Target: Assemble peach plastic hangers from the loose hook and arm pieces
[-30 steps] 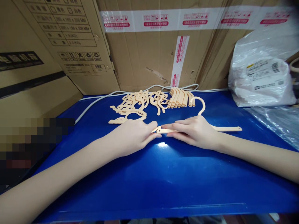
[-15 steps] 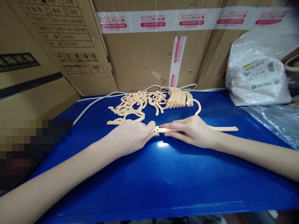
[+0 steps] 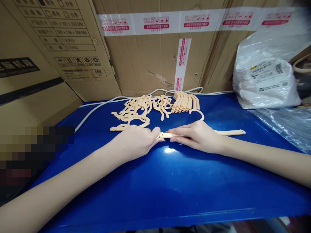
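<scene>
A cream plastic clothes hanger piece (image 3: pixel 232 132) lies lengthwise in my right hand (image 3: pixel 200 137), whose thumb and fingers pinch it. Its hook (image 3: pixel 200 114) shows behind that hand, and the straight arm sticks out to the right under my wrist. My left hand (image 3: pixel 134 142) is closed, pinching a small cream part at the hanger's left end (image 3: pixel 165 135); most of that part is hidden by the fingers. The two hands are close together, low over the blue table (image 3: pixel 175 184). Just behind my left hand are more cream hanger parts (image 3: pixel 119 128), partly covered by it.
Toward the back lie a loose heap of curved hook parts (image 3: pixel 138 105) and a neat stack of hanger arms (image 3: pixel 186 102). A white cable (image 3: pixel 93 111) runs behind them. Cardboard boxes (image 3: pixel 145 58) wall the back and left; a plastic-wrapped package (image 3: pixel 267 81) stands right.
The hook behind my right hand has tipped lower and to the left. Both hands keep their pinch at nearly the same place, and the view has shifted slightly.
</scene>
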